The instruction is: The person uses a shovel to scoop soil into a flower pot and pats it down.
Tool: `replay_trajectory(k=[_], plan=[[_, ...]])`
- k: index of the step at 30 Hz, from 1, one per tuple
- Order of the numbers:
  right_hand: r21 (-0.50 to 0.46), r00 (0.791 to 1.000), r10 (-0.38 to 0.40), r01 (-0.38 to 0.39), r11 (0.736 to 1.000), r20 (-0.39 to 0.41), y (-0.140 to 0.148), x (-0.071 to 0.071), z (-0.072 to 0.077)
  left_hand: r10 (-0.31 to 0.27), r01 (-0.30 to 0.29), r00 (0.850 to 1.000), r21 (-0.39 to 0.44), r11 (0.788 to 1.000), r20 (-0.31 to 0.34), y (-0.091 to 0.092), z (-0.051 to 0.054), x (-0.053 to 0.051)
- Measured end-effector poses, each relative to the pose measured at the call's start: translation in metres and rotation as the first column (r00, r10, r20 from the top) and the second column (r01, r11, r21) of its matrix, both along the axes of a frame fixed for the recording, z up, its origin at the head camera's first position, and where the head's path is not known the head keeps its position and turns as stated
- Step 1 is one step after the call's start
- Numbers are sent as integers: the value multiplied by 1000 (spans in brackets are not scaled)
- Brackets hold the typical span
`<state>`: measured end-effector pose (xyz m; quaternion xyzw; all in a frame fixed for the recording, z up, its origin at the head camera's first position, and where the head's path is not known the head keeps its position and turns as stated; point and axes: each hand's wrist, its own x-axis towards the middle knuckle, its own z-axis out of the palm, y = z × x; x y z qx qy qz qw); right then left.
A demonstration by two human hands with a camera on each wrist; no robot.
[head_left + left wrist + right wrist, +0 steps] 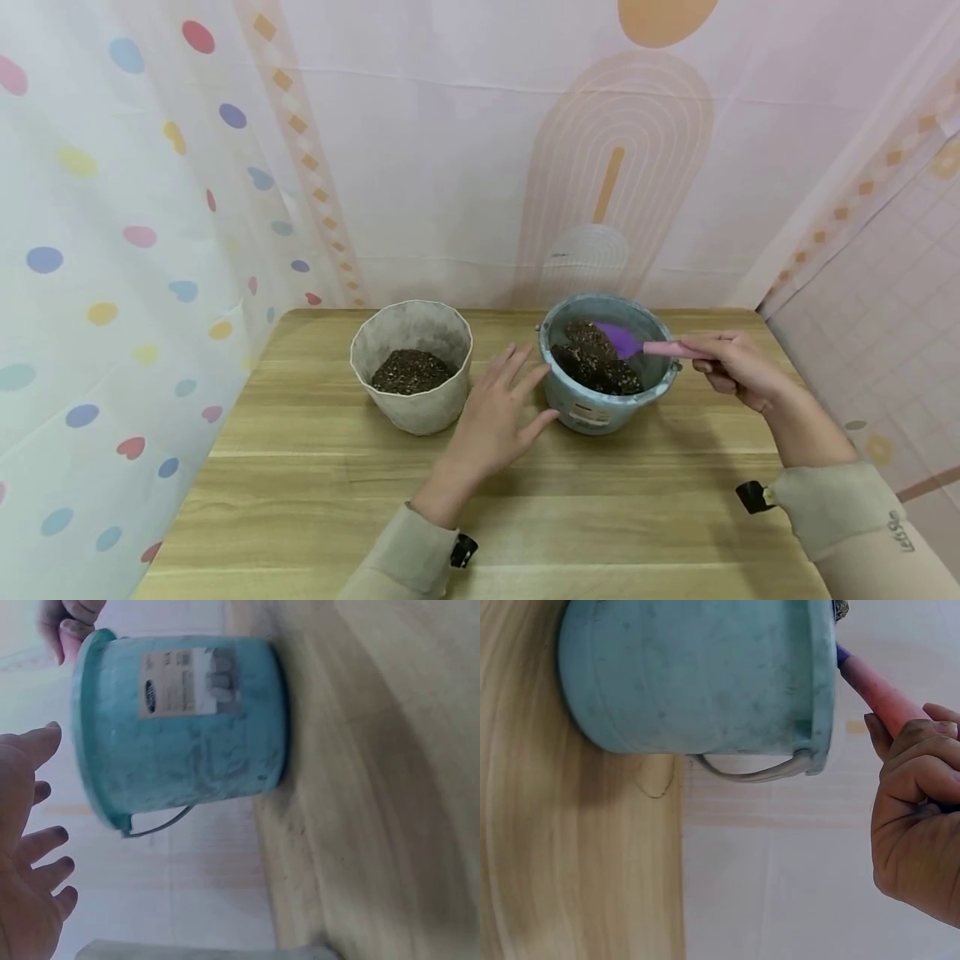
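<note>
My right hand [738, 367] grips the pink handle of a small trowel [660, 348] with a purple blade. The blade sits inside the blue bucket [596, 392], and dark soil [592, 354] lies heaped on and around it. In the right wrist view the fingers [922, 769] curl round the handle beside the bucket's rim. My left hand [491, 417] is spread with fingers apart, between the white pot [420, 408] and the bucket, its fingertips near the bucket's rim. The left wrist view shows that hand's fingers [45, 844] free of any object. Soil [411, 371] also lies in the pot.
Both containers stand near the back edge of the wooden table [315, 483]. A patterned curtain [450, 150] hangs right behind it. The bucket's wire handle [757, 774] hangs down at the back. A paper label [187, 681] is on the bucket's front.
</note>
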<state>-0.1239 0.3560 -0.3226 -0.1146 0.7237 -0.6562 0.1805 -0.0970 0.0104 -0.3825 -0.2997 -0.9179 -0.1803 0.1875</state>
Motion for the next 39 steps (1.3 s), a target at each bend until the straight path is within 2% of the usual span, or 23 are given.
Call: replay_trajectory(k=[5,9,14,19,26,30,35,37,39], plan=[[33,999,-32,33,999,-18,-8,-2,12,18,-17,999,33,999,-35,-13,8,1],[34,999,-30,31,999,-32,-20,-5,19,53,-50,997,46,998,-54,-26,9,4],[-8,998,-47,47,999,-31,-45,-13,24,91,-85,994,90,992,-67,-44,7,7],[9,996,-86,86,996,-9,-78,-22,27,133,-120,988,141,983,-84,-65,9,12],[16,998,44,-43,999,-35,-134,-39,31,247,-222,961,185,957,-124,-100,9,15],[74,997,62,-59,996,-46,-166,-49,29,311,-276,942,236,932,-128,-119,6,17],[198,995,48,-30,980,-88,-199,-57,27,342,-305,932,252,918,-119,-130,2,16],[313,984,39,18,950,-176,-211,-59,26,340,-305,934,246,920,-113,-131,1,16],[416,957,51,76,906,-286,-222,-58,24,335,-303,936,238,923,-108,-131,0,16]])
